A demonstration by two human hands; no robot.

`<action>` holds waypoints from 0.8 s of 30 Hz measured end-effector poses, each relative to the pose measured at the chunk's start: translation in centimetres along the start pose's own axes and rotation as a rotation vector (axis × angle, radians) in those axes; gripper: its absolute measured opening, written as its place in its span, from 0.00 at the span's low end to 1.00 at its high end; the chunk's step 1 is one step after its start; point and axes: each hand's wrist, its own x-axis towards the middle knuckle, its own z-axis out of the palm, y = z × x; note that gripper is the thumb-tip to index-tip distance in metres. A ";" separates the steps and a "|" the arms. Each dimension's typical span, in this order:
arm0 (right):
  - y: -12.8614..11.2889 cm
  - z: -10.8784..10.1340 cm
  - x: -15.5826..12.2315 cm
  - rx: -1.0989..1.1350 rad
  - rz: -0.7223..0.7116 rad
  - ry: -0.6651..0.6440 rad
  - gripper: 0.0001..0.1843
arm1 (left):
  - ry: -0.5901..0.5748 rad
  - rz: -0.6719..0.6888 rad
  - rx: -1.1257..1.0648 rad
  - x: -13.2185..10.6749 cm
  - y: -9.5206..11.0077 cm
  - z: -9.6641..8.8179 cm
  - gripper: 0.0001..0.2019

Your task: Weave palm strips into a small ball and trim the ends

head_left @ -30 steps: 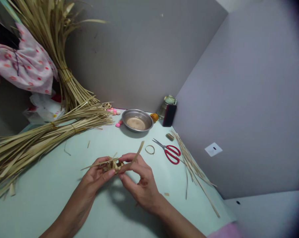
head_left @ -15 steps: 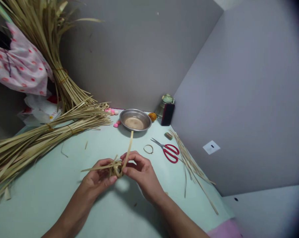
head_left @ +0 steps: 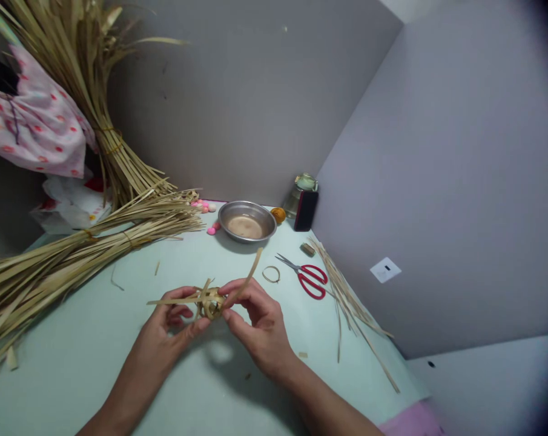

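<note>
A small openwork ball woven from pale straw strips point(head_left: 211, 306) is held just above the table between both hands. My left hand point(head_left: 176, 324) grips its left side, thumb below and fingers behind. One loose strip end sticks out leftward over those fingers, and a shorter one points up. On the right side, my right hand point(head_left: 254, 321) pinches the ball's edge and a strip point(head_left: 250, 272) that rises up and to the right. The inner side of the weave is partly hidden by fingers.
Beyond the hands are a metal bowl of liquid point(head_left: 247, 221), red-handled scissors point(head_left: 310, 278), a straw ring point(head_left: 270, 274) and a phone point(head_left: 306, 211) leaning on a jar. Straw bundles point(head_left: 87, 254) fill the left; loose strips point(head_left: 346, 290) lie along the right wall.
The woven ball has been turned in my fingers, so its openings face me more. The upright strip now leans farther right, and my right fingers have shifted on it.
</note>
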 end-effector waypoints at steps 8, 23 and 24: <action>-0.1 0.1 -0.4 -0.181 -0.190 -0.041 0.12 | -0.300 -0.283 -0.477 -1.6 1.4 0.6 0.27; -1.1 0.4 -0.4 -0.175 -0.112 -0.126 0.06 | -0.279 -0.320 -0.545 -1.6 2.0 0.2 0.17; -1.2 0.4 -0.4 -0.169 -0.102 -0.127 0.06 | -0.277 -0.314 -0.540 -1.5 2.1 0.2 0.18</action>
